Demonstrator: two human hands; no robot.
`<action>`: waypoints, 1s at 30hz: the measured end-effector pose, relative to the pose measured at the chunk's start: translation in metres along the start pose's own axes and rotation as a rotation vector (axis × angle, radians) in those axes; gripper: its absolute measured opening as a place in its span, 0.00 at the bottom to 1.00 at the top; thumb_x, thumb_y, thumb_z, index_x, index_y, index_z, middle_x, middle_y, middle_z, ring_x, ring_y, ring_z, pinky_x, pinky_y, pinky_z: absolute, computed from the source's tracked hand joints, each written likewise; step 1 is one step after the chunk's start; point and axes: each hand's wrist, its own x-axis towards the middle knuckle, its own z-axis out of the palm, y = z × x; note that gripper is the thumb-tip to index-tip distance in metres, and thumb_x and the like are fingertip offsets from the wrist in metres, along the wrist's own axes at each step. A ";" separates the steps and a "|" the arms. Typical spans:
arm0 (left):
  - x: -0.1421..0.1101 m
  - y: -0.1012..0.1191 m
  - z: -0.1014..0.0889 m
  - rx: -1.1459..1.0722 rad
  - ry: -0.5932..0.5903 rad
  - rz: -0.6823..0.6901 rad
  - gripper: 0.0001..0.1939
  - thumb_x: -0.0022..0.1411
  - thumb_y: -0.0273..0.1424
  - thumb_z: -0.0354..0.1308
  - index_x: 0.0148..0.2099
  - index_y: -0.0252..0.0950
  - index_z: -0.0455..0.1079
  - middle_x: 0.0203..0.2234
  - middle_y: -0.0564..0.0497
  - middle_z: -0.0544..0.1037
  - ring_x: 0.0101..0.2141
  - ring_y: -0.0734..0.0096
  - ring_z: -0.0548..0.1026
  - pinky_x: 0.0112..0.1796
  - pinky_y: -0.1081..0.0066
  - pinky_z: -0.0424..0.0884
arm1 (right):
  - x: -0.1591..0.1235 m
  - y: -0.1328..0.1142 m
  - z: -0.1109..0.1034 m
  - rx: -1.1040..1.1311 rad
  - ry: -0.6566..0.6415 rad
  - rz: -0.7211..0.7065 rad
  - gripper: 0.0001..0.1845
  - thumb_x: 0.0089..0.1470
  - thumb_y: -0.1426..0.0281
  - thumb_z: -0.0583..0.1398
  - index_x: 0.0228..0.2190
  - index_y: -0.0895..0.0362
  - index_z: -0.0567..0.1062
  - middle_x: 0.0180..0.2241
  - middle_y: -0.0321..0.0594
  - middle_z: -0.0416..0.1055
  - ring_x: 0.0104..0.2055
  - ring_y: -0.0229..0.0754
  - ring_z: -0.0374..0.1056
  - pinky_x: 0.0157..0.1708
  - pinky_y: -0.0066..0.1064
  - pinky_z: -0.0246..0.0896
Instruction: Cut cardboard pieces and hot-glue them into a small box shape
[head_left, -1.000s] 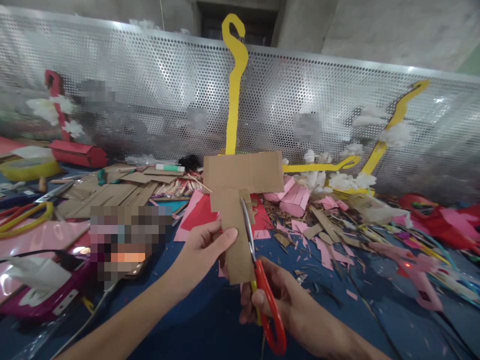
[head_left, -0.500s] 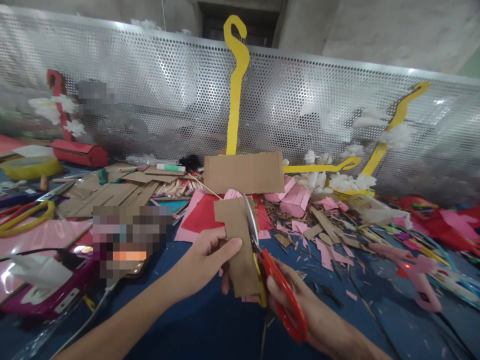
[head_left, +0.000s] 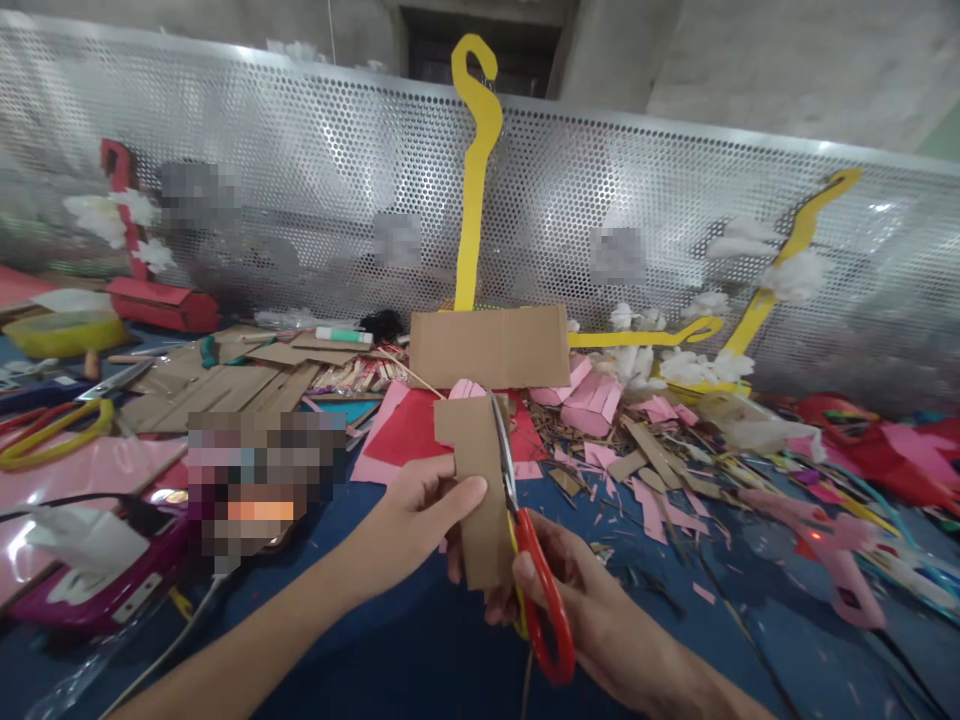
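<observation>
A notched strip of brown cardboard (head_left: 481, 520) is pinched between the thumb and fingers of my left hand (head_left: 427, 510). My right hand (head_left: 574, 590) grips scissors (head_left: 544, 610) with red and yellow handles. Their blades point away from me and lie along the right edge of the strip. Beyond the strip, a wider cardboard rectangle (head_left: 489, 347) stands in front of a tall yellow hook-shaped cutout (head_left: 472, 190). Red paper (head_left: 409, 425) and pink sheets lie behind my hands.
A pink glue gun (head_left: 832, 555) with a lit red spot lies at right. Paper and cardboard scraps (head_left: 660, 470) litter the blue table. At left are a purple power strip (head_left: 97, 590), cardboard pieces (head_left: 217, 400) and yellow tape (head_left: 67, 333). A perforated metal panel (head_left: 300, 200) stands behind.
The strip has come slightly nearer to me, and a small flap at its upper right no longer shows. The scissor handles spread apart, then came back closer together.
</observation>
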 end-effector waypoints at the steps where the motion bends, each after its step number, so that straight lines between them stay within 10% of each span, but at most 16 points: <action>1: 0.001 -0.001 0.000 0.008 0.012 0.001 0.19 0.72 0.45 0.54 0.39 0.33 0.71 0.22 0.50 0.79 0.18 0.75 0.74 0.19 0.77 0.68 | 0.001 0.000 0.000 -0.003 -0.001 0.011 0.23 0.60 0.54 0.65 0.47 0.58 0.72 0.39 0.43 0.76 0.34 0.36 0.73 0.37 0.28 0.68; 10: 0.004 0.010 -0.002 -0.137 0.260 0.082 0.11 0.67 0.38 0.59 0.42 0.35 0.71 0.29 0.49 0.80 0.30 0.66 0.78 0.30 0.70 0.75 | 0.008 -0.008 -0.020 -0.145 0.230 -0.096 0.27 0.46 0.51 0.73 0.38 0.55 0.71 0.34 0.36 0.70 0.28 0.34 0.65 0.27 0.25 0.63; 13: 0.003 0.016 -0.002 -0.236 0.271 0.064 0.08 0.66 0.36 0.58 0.40 0.36 0.70 0.28 0.49 0.80 0.27 0.66 0.78 0.28 0.69 0.75 | -0.002 -0.018 -0.037 -0.294 0.265 -0.141 0.30 0.44 0.48 0.73 0.42 0.52 0.73 0.39 0.40 0.70 0.39 0.42 0.68 0.38 0.31 0.69; 18: 0.003 0.016 -0.006 -0.165 0.205 0.070 0.12 0.70 0.37 0.55 0.34 0.36 0.64 0.21 0.56 0.74 0.14 0.81 0.67 0.18 0.78 0.63 | -0.013 -0.035 -0.056 -0.428 0.123 -0.029 0.37 0.50 0.47 0.69 0.56 0.50 0.70 0.45 0.45 0.70 0.47 0.49 0.69 0.46 0.39 0.69; 30: 0.003 0.015 -0.013 0.039 0.075 -0.004 0.17 0.72 0.44 0.53 0.35 0.37 0.64 0.21 0.55 0.76 0.11 0.83 0.66 0.14 0.80 0.56 | -0.017 -0.046 -0.052 -0.557 -0.022 0.043 0.33 0.52 0.43 0.65 0.47 0.56 0.74 0.37 0.42 0.70 0.34 0.41 0.64 0.34 0.32 0.66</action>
